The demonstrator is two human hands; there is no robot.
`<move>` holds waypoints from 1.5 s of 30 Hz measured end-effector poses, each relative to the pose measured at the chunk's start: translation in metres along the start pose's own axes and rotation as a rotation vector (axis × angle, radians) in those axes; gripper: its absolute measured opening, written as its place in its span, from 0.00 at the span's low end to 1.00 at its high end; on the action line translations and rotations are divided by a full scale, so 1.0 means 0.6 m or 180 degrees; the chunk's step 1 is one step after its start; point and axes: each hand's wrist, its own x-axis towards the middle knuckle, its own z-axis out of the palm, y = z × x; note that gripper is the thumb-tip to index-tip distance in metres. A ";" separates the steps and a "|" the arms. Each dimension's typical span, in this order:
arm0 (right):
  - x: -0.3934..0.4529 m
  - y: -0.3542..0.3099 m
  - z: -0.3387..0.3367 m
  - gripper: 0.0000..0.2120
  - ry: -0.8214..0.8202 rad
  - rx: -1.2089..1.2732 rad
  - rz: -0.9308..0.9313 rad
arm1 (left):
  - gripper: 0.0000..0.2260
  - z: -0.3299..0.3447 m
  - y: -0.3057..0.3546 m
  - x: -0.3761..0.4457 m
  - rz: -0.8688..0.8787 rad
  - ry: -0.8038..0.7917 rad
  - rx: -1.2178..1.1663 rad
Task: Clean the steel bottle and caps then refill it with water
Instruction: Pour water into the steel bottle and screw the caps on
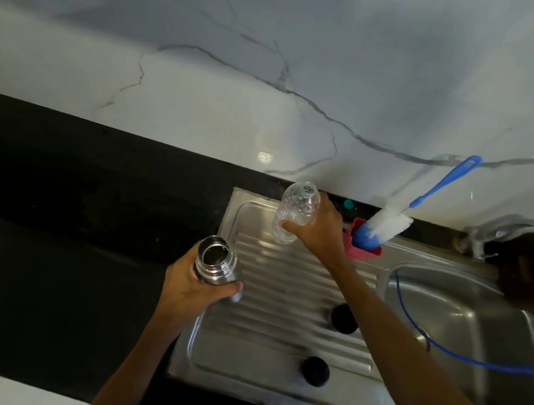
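My left hand (190, 286) grips the open steel bottle (216, 264) upright at the left edge of the steel drainboard (277, 311); its mouth faces up. My right hand (319, 227) holds a clear plastic bottle (295, 211) upright, uncapped, above the drainboard's far left part, apart from the steel bottle. Two dark caps lie on the drainboard: one (343, 318) near its right side, the other (315, 370) nearer the front.
A blue-handled bottle brush (390, 222) stands in a pink holder (364, 248) against the marble wall. The sink basin (468, 329) is at the right with a tap (510, 235) over it and a thin blue hose (412, 331). Black countertop (67, 207) stretches left.
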 end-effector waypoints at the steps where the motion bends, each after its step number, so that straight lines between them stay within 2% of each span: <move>1: 0.002 0.000 -0.001 0.43 -0.0077 0.0036 0.0022 | 0.28 -0.001 -0.001 0.000 0.0008 -0.0003 0.0007; 4: 0.009 0.016 -0.017 0.51 -0.0642 -0.0087 0.0226 | 0.29 -0.004 -0.004 0.002 0.0053 -0.0024 0.0049; 5: 0.014 0.029 -0.030 0.50 -0.0844 -0.0303 0.0315 | 0.30 -0.005 -0.006 0.003 0.0059 -0.0023 0.0061; 6: 0.020 0.043 -0.044 0.43 -0.0886 -0.0559 0.0356 | 0.30 -0.007 -0.008 0.004 0.0051 -0.0014 0.0074; 9: 0.047 0.073 -0.093 0.19 -0.0240 -0.0983 0.0199 | 0.29 -0.009 -0.008 0.009 0.0018 0.0037 0.0087; 11: 0.071 0.071 -0.114 0.12 -0.0071 -0.1171 0.0132 | 0.28 -0.008 -0.006 0.012 0.0043 0.0035 0.0108; 14: 0.113 0.062 -0.115 0.12 -0.0214 -0.1451 0.0137 | 0.29 -0.003 0.004 0.015 0.0098 -0.0016 0.0114; 18: 0.148 0.082 -0.076 0.13 -0.0728 -0.1941 0.0224 | 0.30 -0.004 0.013 0.022 0.0107 -0.0023 0.0123; 22: 0.160 0.121 -0.028 0.16 -0.0762 -0.2517 0.0218 | 0.31 -0.014 0.019 0.031 0.0181 0.0023 0.0147; 26: 0.183 0.150 -0.006 0.14 -0.1096 -0.2490 0.0367 | 0.32 -0.026 0.021 0.043 0.0211 0.0155 0.0203; 28: 0.187 0.159 -0.001 0.14 -0.1046 -0.2313 0.0424 | 0.33 -0.030 0.019 0.046 0.0214 0.0196 0.0242; 32: 0.194 0.166 0.002 0.19 -0.0549 -0.2302 0.0404 | 0.35 -0.028 0.024 0.045 0.0226 0.0199 0.0289; 37: 0.211 0.178 0.010 0.14 -0.0799 -0.1843 0.0587 | 0.33 -0.021 0.020 0.038 0.0146 0.0145 0.0295; 39: 0.208 0.191 0.014 0.14 -0.0779 -0.1527 0.0522 | 0.33 -0.018 0.020 0.036 0.0087 0.0146 0.0273; 42: 0.208 0.191 0.006 0.11 -0.0649 -0.1544 0.0452 | 0.33 -0.010 0.024 0.034 0.0054 0.0124 0.0272; 45: 0.207 0.184 0.003 0.19 -0.0391 -0.1726 0.0158 | 0.32 -0.004 0.029 0.031 0.0115 0.0108 0.0322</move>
